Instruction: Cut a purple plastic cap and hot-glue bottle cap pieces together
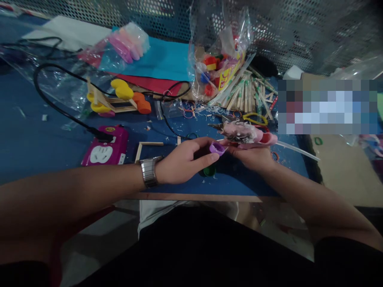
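Observation:
My left hand (191,157), with a metal-banded watch (149,172) on its wrist, is closed on a small purple plastic cap (217,148), held between thumb and fingers with its hollow side facing up. My right hand (253,155) grips a pink hot glue gun (245,133) smeared with dark residue and dried glue strings. Its nozzle points left, above the purple cap and apart from it. A clear glue stick (297,150) sticks out of the gun's back end. Below my left fingers a green cap (210,170) lies on the blue table, partly in shadow.
A magenta power strip (106,147) with a black cord stands left, beside an L-shaped stick frame (139,149). Behind are a stick-and-cap model (116,99), a bag of coloured caps (214,67), wooden sticks (242,93) and yellow-handled scissors (255,118). Cardboard (344,167) lies right.

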Available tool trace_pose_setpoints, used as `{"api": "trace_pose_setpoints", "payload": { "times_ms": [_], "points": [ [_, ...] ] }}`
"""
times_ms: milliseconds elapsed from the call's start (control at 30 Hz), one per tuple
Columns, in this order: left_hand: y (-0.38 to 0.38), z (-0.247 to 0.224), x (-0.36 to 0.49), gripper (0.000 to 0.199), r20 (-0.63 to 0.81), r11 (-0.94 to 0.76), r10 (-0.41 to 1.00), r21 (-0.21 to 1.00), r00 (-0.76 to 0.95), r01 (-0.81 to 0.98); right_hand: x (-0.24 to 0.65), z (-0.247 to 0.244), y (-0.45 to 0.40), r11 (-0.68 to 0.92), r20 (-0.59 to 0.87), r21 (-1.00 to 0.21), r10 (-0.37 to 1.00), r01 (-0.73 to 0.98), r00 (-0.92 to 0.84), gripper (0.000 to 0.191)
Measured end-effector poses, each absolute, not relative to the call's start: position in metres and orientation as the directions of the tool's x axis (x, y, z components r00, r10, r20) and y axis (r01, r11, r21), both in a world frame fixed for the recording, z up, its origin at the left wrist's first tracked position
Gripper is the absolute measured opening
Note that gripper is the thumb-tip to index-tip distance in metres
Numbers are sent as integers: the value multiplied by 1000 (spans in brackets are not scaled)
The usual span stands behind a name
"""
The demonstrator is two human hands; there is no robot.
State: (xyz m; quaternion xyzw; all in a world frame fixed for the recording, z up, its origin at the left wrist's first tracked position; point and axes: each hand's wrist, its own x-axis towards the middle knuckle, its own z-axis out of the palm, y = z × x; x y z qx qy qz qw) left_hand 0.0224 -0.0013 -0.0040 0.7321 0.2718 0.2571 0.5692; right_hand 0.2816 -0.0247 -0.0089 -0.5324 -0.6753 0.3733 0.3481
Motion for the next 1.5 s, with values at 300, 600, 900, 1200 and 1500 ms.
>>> {"api": "trace_pose_setpoints", "payload": {
  "times_ms": [300, 600, 900, 1200, 1500],
  "points": [
    [-1, -10, 21, 41, 83, -243, 685, 963, 724, 119, 279, -8, -25, 107, 57, -888, 991, 447, -124, 40],
    [-2, -12, 21, 40, 97, -239, 687, 966, 721, 98, 275, -4, -24, 34, 16, -925, 999, 378, -51, 34],
    [-2, -10, 21, 39, 94, -244, 689, 964, 719, 108, 272, -2, -23, 7, 6, -907, 1000, 422, -3, 51],
    [-3, -8, 21, 39, 87, -247, 689, 962, 720, 119, 273, -5, -23, 49, 44, -913, 999, 404, -22, 50],
    [-2, -7, 22, 41, 94, -235, 686, 967, 721, 97, 280, -11, -27, -16, 1, -867, 999, 498, 34, 63]
  ]
}}
